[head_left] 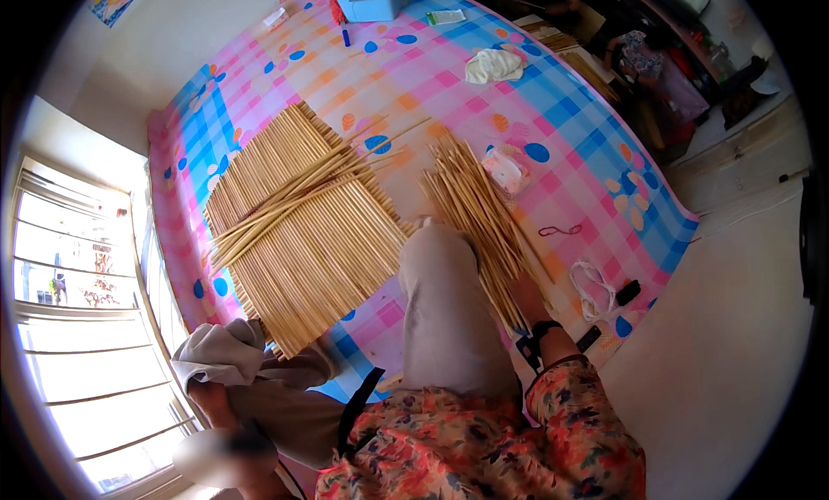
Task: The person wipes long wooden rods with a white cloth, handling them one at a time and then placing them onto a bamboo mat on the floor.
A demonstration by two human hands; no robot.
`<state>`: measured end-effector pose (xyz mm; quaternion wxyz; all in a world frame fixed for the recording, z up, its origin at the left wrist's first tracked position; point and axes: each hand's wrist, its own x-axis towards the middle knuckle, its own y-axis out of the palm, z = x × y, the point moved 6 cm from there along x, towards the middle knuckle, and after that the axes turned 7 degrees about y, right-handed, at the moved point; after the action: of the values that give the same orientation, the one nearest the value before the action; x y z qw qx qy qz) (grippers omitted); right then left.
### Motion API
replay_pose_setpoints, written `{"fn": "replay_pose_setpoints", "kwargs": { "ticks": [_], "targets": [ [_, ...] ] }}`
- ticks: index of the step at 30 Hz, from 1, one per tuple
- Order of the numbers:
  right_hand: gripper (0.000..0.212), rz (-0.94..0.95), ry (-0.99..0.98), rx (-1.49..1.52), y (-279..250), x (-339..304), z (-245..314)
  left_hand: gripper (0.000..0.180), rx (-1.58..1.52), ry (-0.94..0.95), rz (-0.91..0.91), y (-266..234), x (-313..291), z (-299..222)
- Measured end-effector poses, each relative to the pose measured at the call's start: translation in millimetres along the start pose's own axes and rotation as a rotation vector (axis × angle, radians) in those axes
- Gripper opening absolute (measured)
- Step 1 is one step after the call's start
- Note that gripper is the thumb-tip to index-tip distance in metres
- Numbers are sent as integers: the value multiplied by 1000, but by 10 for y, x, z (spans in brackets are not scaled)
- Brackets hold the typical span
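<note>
My left hand point(211, 400) is low at the left, closed on a bunched grey cloth point(223, 351). My right hand point(528, 298) touches the near end of a pile of loose thin bamboo sticks point(471, 202); its fingers are too small and shaded to read. On the left lies a mat of sticks set side by side point(315, 271), with several loose sticks point(298, 189) crossing its top. My bent knee in grey trousers point(445, 284) stands between the mat and the pile, hiding part of the mat's right corner.
A checked floral sheet point(285, 85) covers the floor. On it are a blue lidded box point(367, 3), a white cloth point(495, 66), a pink-white packet point(506, 169), a red cord point(560, 231) and a white cord point(589, 291). A barred window point(82, 327) is at left; another person point(652, 60) sits far right.
</note>
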<state>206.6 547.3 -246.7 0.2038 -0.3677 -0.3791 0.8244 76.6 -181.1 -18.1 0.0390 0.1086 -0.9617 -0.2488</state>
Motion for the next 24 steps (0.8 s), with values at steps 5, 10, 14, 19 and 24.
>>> {"fn": "replay_pose_setpoints", "kwargs": {
  "ticks": [5,10,14,19,24],
  "targets": [
    [22,113,49,-256,145,-62,-244,39,315,113,39,-35,11,-29],
    [20,35,70,-298,165,12,-455,43,-107,18,-80,485,38,64],
    [19,66,124,-407,-32,-41,-244,43,-79,51,-120,531,-83,18],
    [25,-175,-417,-193,-298,674,-329,43,-50,18,-34,1114,5,119],
    [25,39,-243,230,-1320,457,1709,41,-133,-185,56,1346,40,355]
  ]
}}
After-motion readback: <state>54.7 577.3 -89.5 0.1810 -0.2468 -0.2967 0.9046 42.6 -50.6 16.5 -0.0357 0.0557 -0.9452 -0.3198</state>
